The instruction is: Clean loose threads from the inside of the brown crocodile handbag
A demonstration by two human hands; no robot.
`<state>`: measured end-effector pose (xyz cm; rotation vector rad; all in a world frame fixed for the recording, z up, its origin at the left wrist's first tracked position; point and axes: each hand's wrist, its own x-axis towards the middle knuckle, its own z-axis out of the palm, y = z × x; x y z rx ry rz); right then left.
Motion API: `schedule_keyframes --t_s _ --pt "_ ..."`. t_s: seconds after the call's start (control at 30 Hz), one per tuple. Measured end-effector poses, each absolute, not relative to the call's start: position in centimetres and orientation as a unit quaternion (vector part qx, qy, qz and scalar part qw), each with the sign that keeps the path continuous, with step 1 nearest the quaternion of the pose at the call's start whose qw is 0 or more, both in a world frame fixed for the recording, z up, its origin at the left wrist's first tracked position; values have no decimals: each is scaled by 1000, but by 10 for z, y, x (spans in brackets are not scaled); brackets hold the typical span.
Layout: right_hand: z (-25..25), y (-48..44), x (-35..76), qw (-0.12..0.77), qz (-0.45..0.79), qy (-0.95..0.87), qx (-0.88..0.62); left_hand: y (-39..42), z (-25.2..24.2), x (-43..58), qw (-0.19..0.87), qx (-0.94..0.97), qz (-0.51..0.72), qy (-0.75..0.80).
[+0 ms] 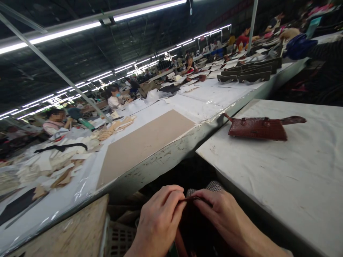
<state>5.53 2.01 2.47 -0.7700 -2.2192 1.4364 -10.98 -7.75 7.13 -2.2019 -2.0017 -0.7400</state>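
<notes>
Low in the head view, my left hand (160,217) and my right hand (226,214) face each other, fingers closed. Between them they pinch the edge of a dark brown leather piece (190,198). Its lower part hangs in shadow, so I cannot make out its full shape. On the white table to the right lies a small reddish-brown crocodile-pattern bag (257,129). A strap end sticks out at each side of it, and it is apart from both hands.
A long white worktable (203,103) runs diagonally, bearing a beige sheet (144,142), fabric scraps (64,160) and dark olive panels (249,73). The white side table (294,171) stands right. A wooden board (72,232) and plastic basket (122,233) are lower left. Several people sit beyond.
</notes>
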Motion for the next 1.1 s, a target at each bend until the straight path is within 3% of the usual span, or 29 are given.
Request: schedule_keyframes --t_s 0.33,1.1 --pt "22 10 54 170 467 -818 -290 -80 73 -103 147 -771 -194 -588" --pt "12 0 55 208 446 -817 -302 -77 75 -95 98 -749 -102 -648"
